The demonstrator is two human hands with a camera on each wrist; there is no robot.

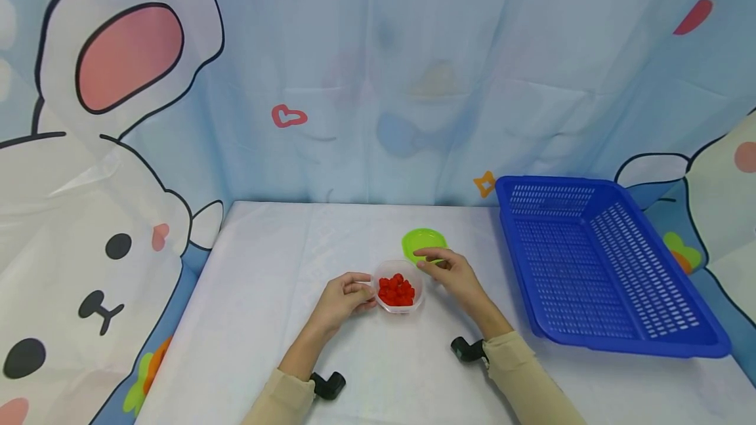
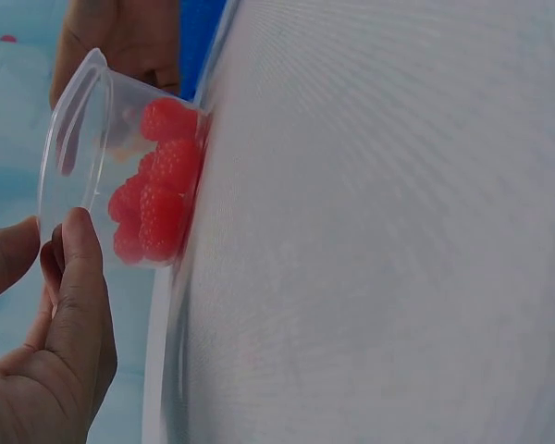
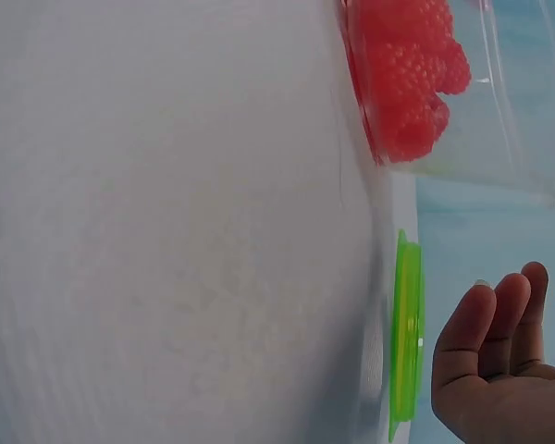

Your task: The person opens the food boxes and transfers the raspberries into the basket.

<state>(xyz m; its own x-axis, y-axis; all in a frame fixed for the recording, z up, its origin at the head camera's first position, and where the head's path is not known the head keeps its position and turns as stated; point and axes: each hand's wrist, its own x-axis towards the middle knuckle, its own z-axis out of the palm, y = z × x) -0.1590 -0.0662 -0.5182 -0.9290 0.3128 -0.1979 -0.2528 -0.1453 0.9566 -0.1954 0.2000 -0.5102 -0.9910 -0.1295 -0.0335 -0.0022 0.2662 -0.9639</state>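
Note:
A clear plastic tub (image 1: 382, 269) of red raspberries (image 1: 396, 290) stands upright on the white table. My left hand (image 1: 347, 297) is at the tub's left side; in the left wrist view its thumb and fingers pinch the rim, with the raspberries (image 2: 157, 199) heaped low inside. My right hand (image 1: 451, 275) hovers by the tub's right side, fingers loosely bent and nothing between them. Just behind the tub lies a round green lid (image 1: 422, 239), partly covered by the right hand in the head view. Seen from the right wrist, the lid (image 3: 406, 333) lies flat on the table.
A large blue plastic basket (image 1: 590, 281) with slotted walls takes up the table's right side. Behind the table (image 1: 283, 248) hangs a light blue curtain (image 1: 366, 84) with cartoon prints. Black wrist cameras are strapped at both sleeves.

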